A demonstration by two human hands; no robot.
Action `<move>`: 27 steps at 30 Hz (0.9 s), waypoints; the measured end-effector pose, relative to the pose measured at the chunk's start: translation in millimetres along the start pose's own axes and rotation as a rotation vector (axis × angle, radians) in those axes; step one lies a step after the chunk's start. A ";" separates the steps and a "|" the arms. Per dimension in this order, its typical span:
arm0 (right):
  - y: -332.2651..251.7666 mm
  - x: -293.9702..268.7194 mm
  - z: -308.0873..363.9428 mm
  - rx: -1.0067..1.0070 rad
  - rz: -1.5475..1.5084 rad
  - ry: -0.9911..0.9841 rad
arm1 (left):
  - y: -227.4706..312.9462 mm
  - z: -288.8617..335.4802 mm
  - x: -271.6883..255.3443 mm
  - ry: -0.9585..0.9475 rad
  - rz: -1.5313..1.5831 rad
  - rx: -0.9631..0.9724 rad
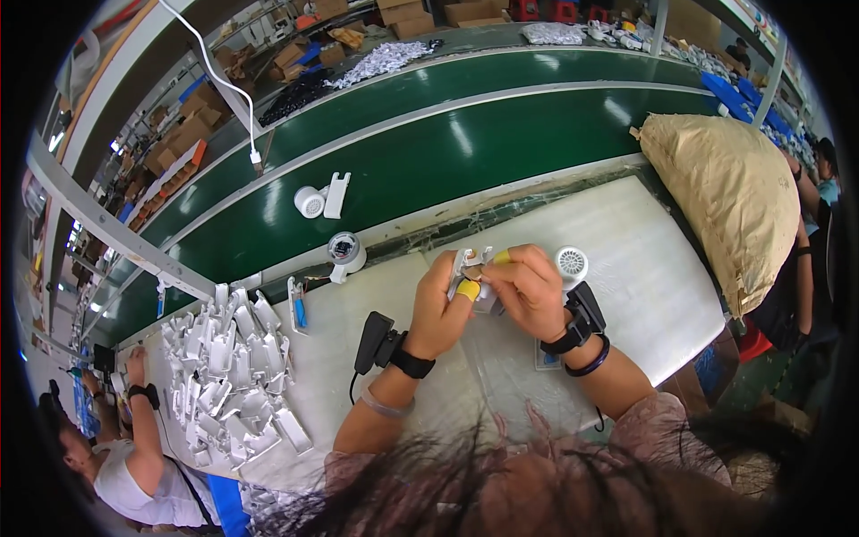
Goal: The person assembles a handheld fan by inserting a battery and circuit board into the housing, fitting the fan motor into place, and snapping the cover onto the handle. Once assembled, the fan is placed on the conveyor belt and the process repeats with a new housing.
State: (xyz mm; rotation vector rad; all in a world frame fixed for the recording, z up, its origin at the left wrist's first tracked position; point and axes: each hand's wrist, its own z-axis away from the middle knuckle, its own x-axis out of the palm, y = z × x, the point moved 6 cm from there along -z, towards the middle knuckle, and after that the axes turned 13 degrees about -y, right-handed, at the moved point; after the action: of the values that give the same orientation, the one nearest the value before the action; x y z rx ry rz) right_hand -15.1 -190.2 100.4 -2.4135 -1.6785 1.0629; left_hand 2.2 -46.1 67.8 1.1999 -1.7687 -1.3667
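between both hands (488,300), white plastic part (472,261)

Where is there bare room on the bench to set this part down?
Bare white bench lies right of the right hand, up to the sack. A strip between the left hand and the parts pile is free. The pile is crowded.

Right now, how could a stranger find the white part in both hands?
Start at the green conveyor belt, then come down to the white work mat. There the left hand and right hand hold the white plastic part; the pile of white parts lies untouched.
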 end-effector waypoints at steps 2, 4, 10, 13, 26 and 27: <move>0.3 -1.1 -0.2 0.000 -0.006 -0.013 | 0.3 -1.0 0.8 -0.013 -0.021 0.011; -1.5 0.1 -1.3 0.002 -0.019 -0.026 | 0.1 0.2 -0.6 -0.023 -0.046 0.018; -0.4 0.7 -1.5 0.040 -0.042 -0.025 | 0.4 0.6 1.0 -0.087 0.009 0.063; 0.0 0.2 -1.1 0.049 -0.043 -0.018 | 1.0 -0.5 1.6 -0.060 -0.051 0.150; 2.2 3.0 -0.4 0.076 -0.042 -0.039 | -0.9 -0.5 1.5 -0.005 -0.127 0.040; 2.1 3.9 0.0 0.084 -0.047 -0.038 | -0.5 0.1 0.5 0.008 -0.176 0.044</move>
State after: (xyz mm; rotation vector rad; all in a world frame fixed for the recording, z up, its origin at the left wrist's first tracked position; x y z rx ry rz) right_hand -12.6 -187.9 97.6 -2.3055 -1.6579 1.1557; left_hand 2.0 -46.6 67.3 1.4114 -1.7298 -1.4245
